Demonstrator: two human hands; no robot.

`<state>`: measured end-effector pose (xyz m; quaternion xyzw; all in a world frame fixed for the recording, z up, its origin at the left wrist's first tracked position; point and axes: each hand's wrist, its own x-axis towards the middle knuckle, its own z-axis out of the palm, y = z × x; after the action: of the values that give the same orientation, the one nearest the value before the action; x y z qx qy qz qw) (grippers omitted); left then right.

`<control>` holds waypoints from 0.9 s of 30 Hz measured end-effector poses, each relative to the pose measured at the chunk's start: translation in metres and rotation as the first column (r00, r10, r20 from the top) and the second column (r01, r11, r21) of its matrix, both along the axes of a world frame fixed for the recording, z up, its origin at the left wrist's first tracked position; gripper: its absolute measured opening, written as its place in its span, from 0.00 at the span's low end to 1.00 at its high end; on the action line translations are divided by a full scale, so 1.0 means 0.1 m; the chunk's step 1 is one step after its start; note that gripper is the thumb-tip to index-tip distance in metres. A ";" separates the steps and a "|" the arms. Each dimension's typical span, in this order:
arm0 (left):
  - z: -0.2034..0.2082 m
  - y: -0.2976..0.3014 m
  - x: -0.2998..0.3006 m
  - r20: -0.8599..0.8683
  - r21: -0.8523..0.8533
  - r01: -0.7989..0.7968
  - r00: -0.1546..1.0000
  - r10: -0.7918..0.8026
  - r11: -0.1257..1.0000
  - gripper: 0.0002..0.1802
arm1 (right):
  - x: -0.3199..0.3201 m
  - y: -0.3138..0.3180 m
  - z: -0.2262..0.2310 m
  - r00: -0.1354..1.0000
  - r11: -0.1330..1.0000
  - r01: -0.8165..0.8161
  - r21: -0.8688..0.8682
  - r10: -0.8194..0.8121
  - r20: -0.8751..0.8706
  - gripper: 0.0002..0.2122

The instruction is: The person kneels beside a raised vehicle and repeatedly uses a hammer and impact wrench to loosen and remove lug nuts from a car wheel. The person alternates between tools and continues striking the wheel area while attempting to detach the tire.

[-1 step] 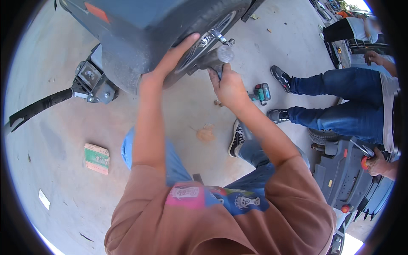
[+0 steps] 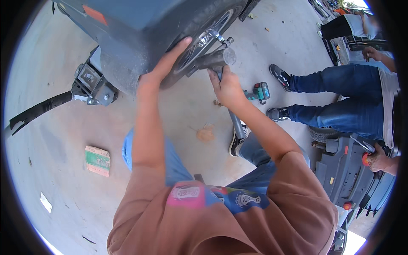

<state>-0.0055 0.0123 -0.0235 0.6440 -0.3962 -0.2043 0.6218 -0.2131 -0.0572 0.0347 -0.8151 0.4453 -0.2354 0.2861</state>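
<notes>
My right hand [image 2: 230, 88] is closed around the handle of a sledgehammer [image 2: 219, 58]. Its thick grey head is beside the wheel, while the handle [image 2: 236, 124] runs down past my wrist. Whether the head touches the wheel, I cannot tell. My left hand [image 2: 170, 57] reaches up with fingers stretched out, lying against the black tyre [image 2: 193, 35] under a dark grey fender [image 2: 140, 32]. A shiny metal fitting [image 2: 216, 35] sticks out from the hub. The lower part of my left hand hides some of the tyre.
Left of the wheel is a metal bracket [image 2: 95, 80] with a black bar. A green cordless power tool [image 2: 259, 92] lies on the floor near a person in jeans [image 2: 335, 80]. A flattened green-and-white box [image 2: 97, 160] lies at left; another grey vehicle part [image 2: 344, 170] is at right.
My left hand has shifted slightly down and left along the tyre. The hammer head has tilted a little, and more of its handle now shows below my right hand.
</notes>
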 end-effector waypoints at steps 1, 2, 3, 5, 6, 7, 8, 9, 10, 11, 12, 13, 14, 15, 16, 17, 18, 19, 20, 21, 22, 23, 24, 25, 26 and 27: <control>-0.09 -0.07 0.08 0.018 -0.077 -0.016 1.000 0.018 0.997 0.33 | 0.07 -0.07 -0.22 0.991 0.998 -0.058 0.019 0.060 -0.116 0.21; -0.08 -0.02 0.06 -0.005 -0.027 -0.029 1.000 0.029 0.999 0.36 | 0.10 0.01 -0.37 0.964 0.992 -0.098 0.079 0.114 -0.238 0.21; -0.06 0.00 0.05 -0.001 0.031 -0.027 1.000 0.027 0.999 0.37 | 0.08 0.06 -0.44 0.919 0.982 -0.128 0.142 0.171 -0.355 0.22; 0.05 -0.03 0.09 0.009 0.130 -0.034 0.999 0.034 0.991 0.39 | 0.12 -0.07 -0.24 0.935 0.971 -0.225 0.075 0.237 -0.265 0.22; 0.02 -0.06 0.12 -0.031 0.125 -0.013 0.999 0.017 0.992 0.40 | 0.18 -0.15 -0.02 0.936 0.960 -0.278 0.025 0.276 -0.218 0.23; 0.03 -0.08 0.10 -0.020 0.121 -0.022 0.999 0.024 0.992 0.40 | 0.16 -0.17 0.21 0.966 0.973 -0.228 -0.021 0.224 -0.132 0.23; 0.03 -0.07 0.10 -0.005 0.128 -0.036 0.999 0.037 0.991 0.40 | 0.12 -0.14 0.43 0.983 0.982 -0.180 -0.053 0.178 -0.037 0.23; 0.03 -0.05 0.12 0.014 0.138 -0.056 0.998 0.054 0.989 0.41 | 0.15 -0.06 0.60 0.984 0.991 -0.124 -0.047 0.129 0.124 0.19; 0.03 -0.01 0.16 0.031 0.158 -0.082 0.996 0.078 0.984 0.40 | 0.20 0.02 0.78 0.953 0.995 -0.088 -0.041 0.096 0.289 0.18; 0.02 0.02 0.17 0.043 0.177 -0.098 0.995 0.091 0.979 0.40 | 0.22 0.04 0.77 0.890 0.995 -0.051 -0.080 0.082 0.449 0.19; 0.04 0.02 0.17 0.054 0.190 -0.109 0.993 0.100 0.976 0.40 | 0.22 0.02 0.68 0.858 0.995 -0.023 -0.097 0.069 0.509 0.18; 0.10 0.03 0.17 0.037 0.207 -0.096 0.995 0.090 0.974 0.40 | 0.21 0.00 0.46 0.820 0.994 0.002 -0.110 0.061 0.569 0.17; 0.20 0.00 0.11 0.006 0.213 -0.064 0.998 0.064 0.975 0.40 | 0.15 0.01 0.14 0.929 0.955 -0.061 -0.292 0.161 0.333 0.16; 0.27 -0.07 0.06 -0.025 0.212 -0.020 0.999 0.026 0.977 0.40 | 0.07 0.05 -0.25 0.978 0.956 -0.105 -0.274 0.149 0.144 0.17; 0.16 -0.08 0.02 -0.031 0.130 -0.015 0.999 0.020 0.991 0.39 | 0.01 0.08 -0.66 0.986 0.954 -0.165 -0.249 0.159 -0.045 0.18; -0.06 -0.06 0.03 -0.029 0.050 -0.022 0.999 0.024 0.998 0.39 | 0.00 0.12 -0.92 0.979 0.987 -0.153 -0.040 0.146 -0.145 0.18; -0.13 -0.04 0.06 -0.018 -0.027 -0.051 0.999 0.051 0.998 0.39 | 0.06 0.12 -0.80 0.956 0.980 -0.199 0.016 0.198 -0.216 0.19; -0.17 -0.08 0.12 -0.028 0.009 -0.048 0.998 0.048 0.999 0.39 | 0.12 0.12 -0.61 0.926 0.969 -0.237 0.074 0.248 -0.286 0.20; -0.17 -0.04 0.12 -0.045 0.074 -0.018 0.999 0.021 0.997 0.38 | 0.09 0.19 -0.52 0.932 0.966 -0.224 0.130 0.251 -0.260 0.21; -0.07 -0.06 0.15 -0.061 0.110 -0.007 0.998 0.014 0.994 0.38 | 0.13 0.12 -0.38 0.935 0.960 -0.231 0.157 0.264 -0.238 0.21; 0.03 -0.05 0.08 -0.091 0.080 -0.010 0.996 0.017 0.997 0.38 | 0.15 0.07 -0.23 0.937 0.955 -0.235 0.184 0.272 -0.218 0.22; 0.10 -0.06 0.09 -0.070 0.105 -0.007 0.997 0.014 0.994 0.38 | 0.14 0.07 0.01 0.964 0.962 -0.182 0.202 0.215 -0.157 0.23; 0.15 -0.07 0.10 -0.048 0.132 -0.007 0.999 0.014 0.991 0.39 | 0.12 0.07 0.24 0.983 0.965 -0.134 0.224 0.158 -0.096 0.23; 0.16 -0.07 0.10 -0.029 0.164 -0.008 1.000 0.013 0.986 0.39 | 0.11 0.10 0.43 0.995 0.974 -0.097 0.204 0.090 0.044 0.21; 0.14 -0.05 0.12 -0.025 0.164 -0.024 0.999 0.028 0.986 0.39 | 0.11 0.13 0.61 0.981 0.981 -0.068 0.184 0.032 0.189 0.19; 0.12 -0.03 0.14 -0.017 0.166 -0.040 0.999 0.044 0.985 0.39 | 0.10 0.15 0.78 0.944 0.986 -0.044 0.161 -0.012 0.329 0.18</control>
<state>0.0084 0.0092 -0.0112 0.6995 -0.3576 -0.2301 0.5743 -0.2028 -0.0420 0.1130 -0.7413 0.4026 -0.3279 0.4253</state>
